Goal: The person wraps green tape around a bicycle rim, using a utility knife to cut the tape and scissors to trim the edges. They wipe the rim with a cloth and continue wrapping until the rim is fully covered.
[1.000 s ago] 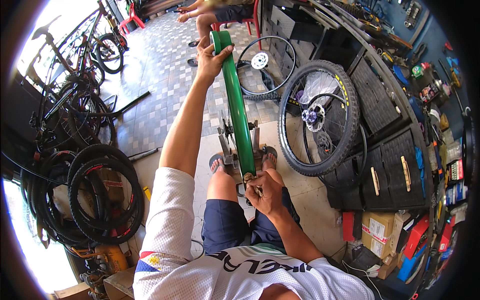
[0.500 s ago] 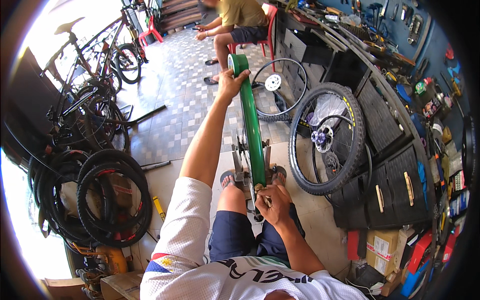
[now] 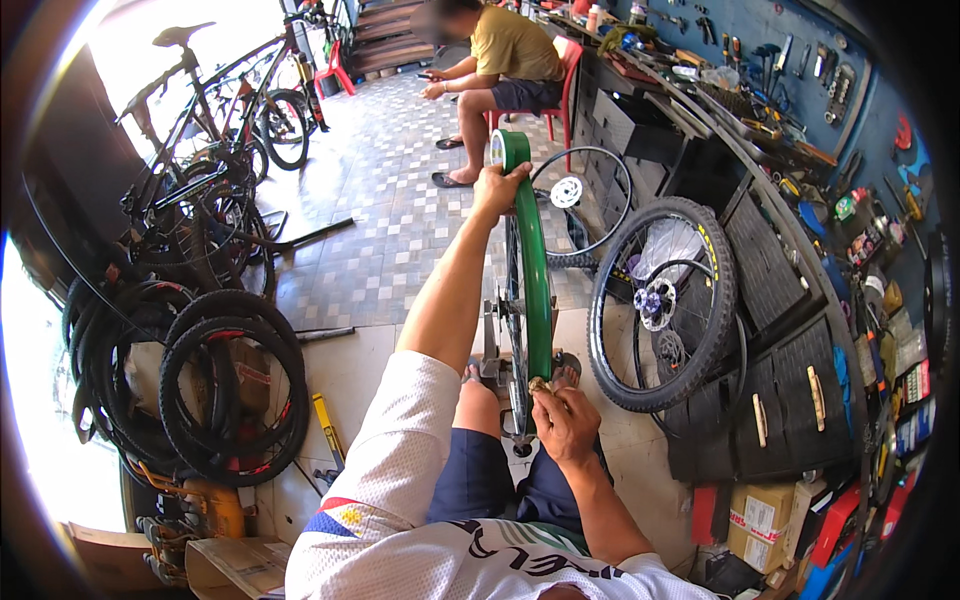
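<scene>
A bicycle wheel (image 3: 515,300) stands upright in a metal stand (image 3: 492,330) between my feet. A wide strip of green tape (image 3: 537,290) runs along its rim toward me. At the far end my left hand (image 3: 494,190) is closed on the green tape roll (image 3: 513,149), its thumb pressed across the band. My right hand (image 3: 566,425), near my knees, pinches a small crumpled brownish cloth-like piece (image 3: 540,385) against the near end of the strip. The fingertips partly hide that piece.
Another bicycle wheel (image 3: 660,305) leans on dark drawers (image 3: 765,370) at right, with a bare rim (image 3: 625,180) beyond. Stacked tyres (image 3: 235,400) and bicycles (image 3: 200,150) stand at left. A seated person (image 3: 510,60) is ahead. A yellow tool (image 3: 327,430) lies on the floor.
The whole scene sits a little further right and lower as my view has shifted. Both hands keep about the same places along the wheel.
</scene>
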Motion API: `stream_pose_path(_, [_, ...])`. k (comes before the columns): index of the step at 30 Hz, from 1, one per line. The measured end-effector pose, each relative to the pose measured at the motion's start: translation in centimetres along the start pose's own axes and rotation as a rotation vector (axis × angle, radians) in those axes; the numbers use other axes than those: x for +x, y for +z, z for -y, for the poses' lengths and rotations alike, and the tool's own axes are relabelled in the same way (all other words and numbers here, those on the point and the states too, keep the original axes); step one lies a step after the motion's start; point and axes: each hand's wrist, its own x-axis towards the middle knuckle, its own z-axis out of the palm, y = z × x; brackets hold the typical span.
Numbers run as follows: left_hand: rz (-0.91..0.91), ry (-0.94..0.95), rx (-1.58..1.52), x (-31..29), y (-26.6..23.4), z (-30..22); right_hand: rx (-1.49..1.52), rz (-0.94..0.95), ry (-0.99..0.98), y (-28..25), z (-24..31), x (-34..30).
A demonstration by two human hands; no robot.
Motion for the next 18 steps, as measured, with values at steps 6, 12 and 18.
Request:
stream_pose_path(6, [0.021, 0.011, -0.038, -0.7, -0.1, 0.4, 0.058, -0.009, 0.126, 0.4, -0.1, 8.2])
stream_pose_path(12, [0.014, 0.003, -0.060, -1.8, -0.3, -0.1, 0.052, 0.051, 0.220, 1.9, -1.5, 16.2])
stream_pose_path(18, [-0.007, 0.019, -0.074, -2.4, -0.1, 0.2, 0.023, 0.210, 0.290, 4.6, -5.3, 21.8])
